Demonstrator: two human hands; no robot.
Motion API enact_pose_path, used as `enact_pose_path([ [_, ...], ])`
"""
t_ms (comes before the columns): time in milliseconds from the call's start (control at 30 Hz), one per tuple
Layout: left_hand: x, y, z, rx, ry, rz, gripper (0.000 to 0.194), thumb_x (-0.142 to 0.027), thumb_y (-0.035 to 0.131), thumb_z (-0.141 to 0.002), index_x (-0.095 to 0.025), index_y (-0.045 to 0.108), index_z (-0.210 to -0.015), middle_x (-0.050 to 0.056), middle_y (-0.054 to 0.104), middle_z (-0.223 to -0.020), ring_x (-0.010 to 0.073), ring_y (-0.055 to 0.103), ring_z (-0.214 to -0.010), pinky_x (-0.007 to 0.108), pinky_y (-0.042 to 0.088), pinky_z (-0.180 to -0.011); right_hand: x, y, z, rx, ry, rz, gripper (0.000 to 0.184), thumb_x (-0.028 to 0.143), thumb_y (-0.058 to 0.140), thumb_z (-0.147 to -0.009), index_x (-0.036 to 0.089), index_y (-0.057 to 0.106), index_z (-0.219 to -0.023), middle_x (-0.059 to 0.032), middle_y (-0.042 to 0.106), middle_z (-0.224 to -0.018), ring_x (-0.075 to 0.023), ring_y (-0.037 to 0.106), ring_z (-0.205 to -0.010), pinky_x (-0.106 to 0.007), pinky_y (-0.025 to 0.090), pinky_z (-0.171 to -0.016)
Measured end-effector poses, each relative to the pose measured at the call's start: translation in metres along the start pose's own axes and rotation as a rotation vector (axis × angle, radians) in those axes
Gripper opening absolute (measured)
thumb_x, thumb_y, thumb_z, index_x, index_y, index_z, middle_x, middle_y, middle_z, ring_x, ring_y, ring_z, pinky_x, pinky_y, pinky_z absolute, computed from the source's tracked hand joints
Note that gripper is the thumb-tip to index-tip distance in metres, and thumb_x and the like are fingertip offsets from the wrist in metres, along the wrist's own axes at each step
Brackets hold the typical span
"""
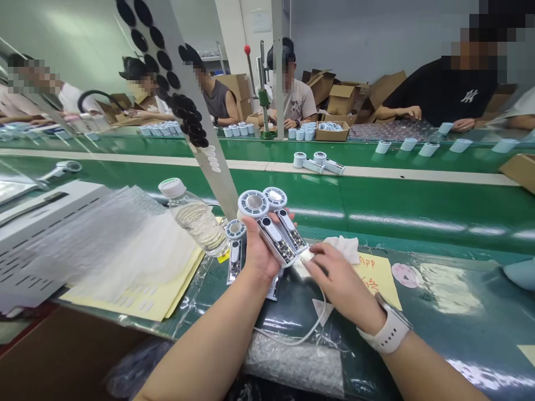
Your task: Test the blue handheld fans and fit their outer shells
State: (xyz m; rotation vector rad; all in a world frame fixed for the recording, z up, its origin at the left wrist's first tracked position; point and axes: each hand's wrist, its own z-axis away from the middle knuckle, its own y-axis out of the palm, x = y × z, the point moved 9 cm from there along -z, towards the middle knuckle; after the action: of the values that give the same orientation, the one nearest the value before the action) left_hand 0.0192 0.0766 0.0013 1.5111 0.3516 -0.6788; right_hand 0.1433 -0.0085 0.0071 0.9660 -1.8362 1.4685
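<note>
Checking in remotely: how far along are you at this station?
Done, it seems: two white round-headed devices sit on the green conveyor belt. In hand: the left hand grips two more devices, and the right hand is at a white cable. Left, it seems: a stack of clear plastic sleeves lies nearby.

Far side of the room: pale grey wall (363,33), adjoining a white square pillar (228,33), with a paper notice (261,21) posted just beside it. Metal shelving (215,55) stands left of the pillar. Opened cardboard cartons (340,100) are heaped along the wall. A steel upright post (278,55) rises at the green conveyor belt (418,206), which crosses the view, its surface glossy under even, diffuse light.
</note>
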Motion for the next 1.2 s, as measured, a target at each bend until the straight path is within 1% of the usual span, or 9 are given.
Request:
enact_pose_path([
  [133, 0.030, 0.015, 0.010, 0.133, -0.240, 0.024, 0.066, -0.079, 0.076, -0.050, -0.017, 0.060, -0.065, 0.010, 0.073, -0.099, 0.0304, 0.069, -0.102, 0.041, 0.057, -0.088, -0.039, -0.038, -0.014, -0.182, 0.026, 0.330, 0.014, 0.023, 0.060, -0.086, 0.020, 0.067, -0.074, -0.0156, 0.060, -0.118, -0.0355, 0.052, -0.115, -0.056, 0.041, -0.097],
  [267, 0.063, 0.028, 0.030, 0.279, -0.510, 0.032, 0.065, -0.078, 0.075, -0.053, -0.016, 0.060, -0.064, 0.011, 0.072, -0.098, 0.0305, 0.070, -0.098, 0.040, 0.058, -0.083, -0.052, -0.056, -0.020, -0.244, 0.029, 0.398, 0.021, 0.012, 0.056, -0.083, 0.020, 0.064, -0.066, -0.0150, 0.063, -0.118, -0.0340, 0.053, -0.115, -0.056, 0.040, -0.099],
  [433, 0.095, 0.024, 0.052, 0.343, -0.749, -0.022, 0.066, -0.080, 0.068, -0.061, -0.016, 0.061, -0.069, 0.010, 0.072, -0.092, 0.0228, 0.071, -0.080, 0.033, 0.058, -0.072, -0.037, -0.086, -0.011, -0.483, 0.022, -0.046, 0.015, 0.027, 0.054, -0.092, 0.023, 0.061, -0.080, -0.0114, 0.064, -0.111, -0.0288, 0.059, -0.107, -0.049, 0.046, -0.094],
  [600, 0.120, 0.002, 0.074, 0.335, -0.964, -0.218, 0.069, -0.079, 0.067, -0.065, -0.011, 0.062, -0.066, 0.012, 0.069, -0.081, 0.0201, 0.068, -0.074, 0.029, 0.056, -0.065, -0.016, -0.063, -0.014, -0.088, -0.081, -0.472, 0.022, 0.039, 0.068, -0.088, 0.023, 0.066, -0.074, -0.0091, 0.058, -0.131, -0.0290, 0.056, -0.122, -0.045, 0.044, -0.102],
  [700, 0.126, -0.006, 0.084, 0.364, -1.045, -0.296, 0.070, -0.079, 0.068, -0.063, -0.010, 0.063, -0.067, 0.012, 0.068, -0.081, 0.0207, 0.068, -0.073, 0.030, 0.055, -0.062, -0.017, -0.053, -0.012, 0.125, -0.041, -0.587, 0.018, 0.038, 0.076, -0.083, 0.027, 0.070, -0.096, -0.0069, 0.057, -0.138, -0.0283, 0.053, -0.128, -0.043, 0.046, -0.103],
  [833, 0.127, -0.005, 0.090, 0.400, -1.067, -0.317, 0.068, -0.078, 0.072, -0.060, -0.011, 0.063, -0.069, 0.009, 0.066, -0.077, 0.0231, 0.069, -0.077, 0.032, 0.056, -0.065, -0.034, -0.040, -0.007, 0.383, 0.179, -0.689, 0.073, 0.036, 0.084, -0.074, 0.034, 0.052, -0.139, -0.0074, 0.061, -0.134, -0.0213, 0.069, -0.098, -0.028, 0.059, -0.069],
  [933, 0.127, -0.004, 0.094, 0.408, -1.103, -0.352, 0.068, -0.079, 0.072, -0.059, -0.012, 0.062, -0.069, 0.008, 0.066, -0.074, 0.0224, 0.070, -0.075, 0.031, 0.056, -0.063, -0.031, -0.029, 0.002, 0.599, 0.247, -0.706, 0.068, 0.035, 0.084, -0.073, 0.026, 0.058, -0.135, -0.0064, 0.070, -0.110, -0.0167, 0.070, -0.073, -0.020, 0.052, -0.048],
  [1033, 0.127, 0.000, 0.094, 0.441, -1.103, -0.344, 0.068, -0.079, 0.068, -0.064, -0.011, 0.062, -0.066, 0.008, 0.065, -0.070, 0.0200, 0.069, -0.069, 0.029, 0.055, -0.060, -0.024, -0.025, 0.001, 0.598, 0.240, -0.764, 0.054, 0.031, 0.083, -0.074, 0.024, 0.063, -0.124, -0.0012, 0.071, -0.087, -0.0154, 0.069, -0.064, -0.018, 0.049, -0.043],
  [1200, 0.125, 0.001, 0.087, 0.430, -1.059, -0.349, 0.069, -0.081, 0.063, -0.067, -0.012, 0.060, -0.063, 0.009, 0.066, -0.068, 0.0199, 0.069, -0.068, 0.028, 0.055, -0.058, -0.022, -0.019, -0.004, 0.467, 0.243, -0.768, 0.043, 0.049, 0.075, -0.081, 0.022, 0.060, -0.112, -0.0015, 0.072, -0.080, -0.0172, 0.070, -0.057, -0.023, 0.051, -0.043],
])
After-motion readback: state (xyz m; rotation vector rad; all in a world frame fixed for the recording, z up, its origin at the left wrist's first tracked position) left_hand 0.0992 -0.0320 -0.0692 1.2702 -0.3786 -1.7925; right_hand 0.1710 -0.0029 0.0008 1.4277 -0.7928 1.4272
